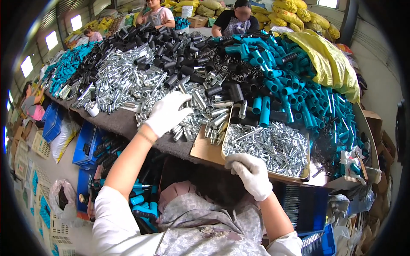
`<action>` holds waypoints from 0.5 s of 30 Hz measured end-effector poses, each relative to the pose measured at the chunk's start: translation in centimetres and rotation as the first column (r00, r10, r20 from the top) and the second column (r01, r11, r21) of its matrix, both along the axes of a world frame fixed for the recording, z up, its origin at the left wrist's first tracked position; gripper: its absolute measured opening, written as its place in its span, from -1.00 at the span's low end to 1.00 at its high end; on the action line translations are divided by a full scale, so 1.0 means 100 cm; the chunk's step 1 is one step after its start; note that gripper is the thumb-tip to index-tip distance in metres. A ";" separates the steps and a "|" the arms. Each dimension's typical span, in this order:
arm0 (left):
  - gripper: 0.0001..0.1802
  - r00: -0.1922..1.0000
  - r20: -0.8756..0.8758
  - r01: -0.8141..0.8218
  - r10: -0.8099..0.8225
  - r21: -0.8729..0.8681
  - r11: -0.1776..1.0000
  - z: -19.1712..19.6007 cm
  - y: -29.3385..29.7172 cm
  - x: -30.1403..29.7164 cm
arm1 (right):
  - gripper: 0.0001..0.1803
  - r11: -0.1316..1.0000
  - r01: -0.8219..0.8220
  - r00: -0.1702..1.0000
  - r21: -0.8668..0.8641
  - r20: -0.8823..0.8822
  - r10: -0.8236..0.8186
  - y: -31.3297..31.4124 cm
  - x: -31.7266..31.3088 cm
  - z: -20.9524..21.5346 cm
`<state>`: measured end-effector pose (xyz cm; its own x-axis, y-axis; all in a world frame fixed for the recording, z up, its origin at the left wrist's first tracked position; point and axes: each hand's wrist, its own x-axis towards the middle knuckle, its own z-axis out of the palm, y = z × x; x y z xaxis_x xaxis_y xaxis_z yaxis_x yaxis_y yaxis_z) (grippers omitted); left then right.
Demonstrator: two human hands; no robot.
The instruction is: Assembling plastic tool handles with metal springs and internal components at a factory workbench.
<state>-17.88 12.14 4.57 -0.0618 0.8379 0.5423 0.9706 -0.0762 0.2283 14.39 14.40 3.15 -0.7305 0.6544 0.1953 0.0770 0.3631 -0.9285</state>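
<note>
My left hand (168, 113), in a white glove, reaches over a heap of shiny metal sleeves (198, 100). Its fingers are stretched forward with the thumb apart, and no held part shows. My right hand (252, 175), also gloved, is at the near left corner of a shallow tray (292, 176). Its fingers are curled against the thumb; whatever they may hold is hidden. Small silver metal pins (267, 143) fill the tray. A piece of brown cardboard (203, 149) lies left of it, with several metal sleeves on its far part.
Teal plastic handles (294, 85) are heaped at the right, beside a yellow sack (331, 64). Black tubes (158, 45) and more silver parts (124, 74) cover the table's far and left areas. Blue crates (85, 145) stand below left. Other people are across the table.
</note>
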 end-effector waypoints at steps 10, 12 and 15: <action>-0.74 0.988 0.107 -0.090 0.109 -0.162 0.983 -0.025 0.078 0.002 | -0.73 0.786 -0.231 0.967 -0.574 -0.226 0.119 -0.016 -0.028 -0.028; -0.80 0.978 0.209 -0.006 0.013 -0.030 1.000 -0.031 0.070 -0.003 | -0.66 0.670 -0.292 0.952 -0.683 -0.276 0.133 -0.017 -0.037 -0.039; -0.84 0.922 0.349 0.135 -0.169 0.120 0.984 -0.022 0.051 0.004 | -0.54 0.549 -0.359 0.927 -0.755 -0.355 0.118 -0.015 -0.053 -0.053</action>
<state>-17.50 17.25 2.34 -0.1408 0.8003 0.5828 0.8015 -0.2534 0.5416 9.09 12.87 -2.15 -0.8916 0.4348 -0.1268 -0.1574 -0.5600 -0.8134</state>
